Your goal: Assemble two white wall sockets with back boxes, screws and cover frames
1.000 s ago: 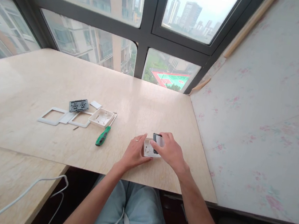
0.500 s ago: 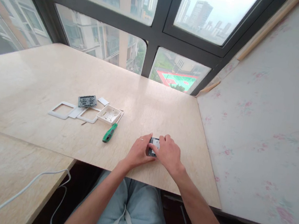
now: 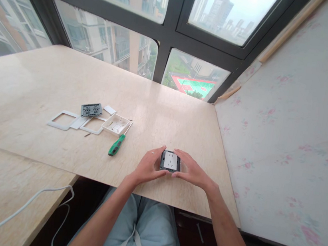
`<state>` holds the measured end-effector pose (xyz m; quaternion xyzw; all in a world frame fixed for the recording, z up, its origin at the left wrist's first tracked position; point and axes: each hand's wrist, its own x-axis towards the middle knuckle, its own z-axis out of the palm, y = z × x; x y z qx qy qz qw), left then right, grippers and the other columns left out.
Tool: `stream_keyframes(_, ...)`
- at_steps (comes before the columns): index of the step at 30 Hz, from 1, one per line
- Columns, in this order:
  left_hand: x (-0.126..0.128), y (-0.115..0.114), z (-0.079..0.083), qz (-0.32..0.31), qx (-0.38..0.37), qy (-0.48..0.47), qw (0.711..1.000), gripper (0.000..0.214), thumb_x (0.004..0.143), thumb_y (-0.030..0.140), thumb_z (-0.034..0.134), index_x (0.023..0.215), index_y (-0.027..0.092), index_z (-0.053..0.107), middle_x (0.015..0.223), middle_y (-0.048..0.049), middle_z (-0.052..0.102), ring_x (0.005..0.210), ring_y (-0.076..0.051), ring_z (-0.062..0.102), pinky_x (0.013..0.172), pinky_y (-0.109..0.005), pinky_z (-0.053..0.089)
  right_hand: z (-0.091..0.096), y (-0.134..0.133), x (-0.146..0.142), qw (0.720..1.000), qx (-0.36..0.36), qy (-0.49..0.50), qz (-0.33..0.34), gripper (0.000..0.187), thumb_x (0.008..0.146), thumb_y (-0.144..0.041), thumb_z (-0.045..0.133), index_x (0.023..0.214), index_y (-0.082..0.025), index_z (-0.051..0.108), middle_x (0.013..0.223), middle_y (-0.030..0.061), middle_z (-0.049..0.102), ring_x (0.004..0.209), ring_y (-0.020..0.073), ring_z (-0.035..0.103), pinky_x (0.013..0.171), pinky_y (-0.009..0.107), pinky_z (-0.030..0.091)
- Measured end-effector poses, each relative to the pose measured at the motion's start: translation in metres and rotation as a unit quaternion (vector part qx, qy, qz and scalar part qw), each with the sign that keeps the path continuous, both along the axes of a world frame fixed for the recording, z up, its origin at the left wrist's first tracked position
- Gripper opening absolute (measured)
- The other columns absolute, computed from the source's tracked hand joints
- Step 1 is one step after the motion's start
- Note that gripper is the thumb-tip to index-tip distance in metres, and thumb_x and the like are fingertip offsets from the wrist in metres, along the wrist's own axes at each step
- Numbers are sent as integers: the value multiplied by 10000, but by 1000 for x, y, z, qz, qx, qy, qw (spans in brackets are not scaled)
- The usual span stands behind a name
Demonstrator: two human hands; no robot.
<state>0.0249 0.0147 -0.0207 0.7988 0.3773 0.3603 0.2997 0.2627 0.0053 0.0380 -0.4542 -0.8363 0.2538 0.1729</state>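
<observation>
Between my two hands is a wall socket (image 3: pixel 171 161), a dark grey frame with a white slotted face turned up towards me. My left hand (image 3: pixel 150 165) grips its left side, thumb at the near edge and fingers at the far corner. On the opposite side my right hand (image 3: pixel 192 170) holds it the same way, fingertips on the far edge and thumb at the near corner. A pale rim shows beneath the socket's right side. To the left lies a screwdriver (image 3: pixel 116 146) with a green handle, its shaft against a white mounting box (image 3: pixel 116 125).
Left of the box lie two white cover frames (image 3: pixel 63 127) (image 3: pixel 92 131), a dark grey switch module (image 3: pixel 91 110), a small white plate (image 3: pixel 109 110) and a tiny screw (image 3: pixel 87 135). A white cable (image 3: pixel 36 194) crosses the lower-left table. Windows and a papered wall (image 3: pixel 286 135) bound the table.
My right hand has moved from over the socket to its right side, uncovering the white face. The whole view has shifted slightly.
</observation>
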Motion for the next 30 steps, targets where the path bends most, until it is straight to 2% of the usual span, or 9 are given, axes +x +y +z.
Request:
stream_keyframes(4, -2, -1, 4, -2, -12, -1, 1000, 846, 807, 519, 704, 1502, 247, 303, 1494, -150, 445, 1349, -318, 458, 1093, -516, 386, -2, 1, 4, 1000, 19, 25, 1, 777, 787, -526, 728, 1453, -259, 430, 1455, 142, 514, 1368, 311, 456, 1117, 559, 396)
stream_keyframes(9, -3, -3, 12, -7, -26, -7, 1000, 831, 794, 506, 729, 1488, 277, 334, 1484, -119, 469, 1346, -299, 464, 1107, -504, 375, -8, -3, 8, 998, 27, 50, -4, 779, 771, -489, 759, 1449, -285, 436, 1454, 122, 521, 1362, 305, 469, 1120, 563, 399)
stream_keyframes(18, -4, -3, 16, -18, -38, -4, 999, 834, 760, 527, 754, 1466, 304, 371, 1468, -94, 491, 1348, -292, 457, 1117, -495, 370, -25, -13, 13, 992, 18, 125, -25, 711, 795, -428, 757, 1428, -293, 464, 1500, 105, 470, 1406, 289, 415, 1148, 555, 373)
stream_keyframes(30, -4, -4, 17, -13, -44, 4, 999, 854, 786, 548, 720, 1497, 300, 316, 1492, -116, 454, 1367, -311, 431, 1119, -519, 368, -33, -12, 14, 987, 19, 162, -15, 713, 819, -411, 737, 1457, -320, 430, 1527, 90, 435, 1426, 285, 381, 1159, 553, 349)
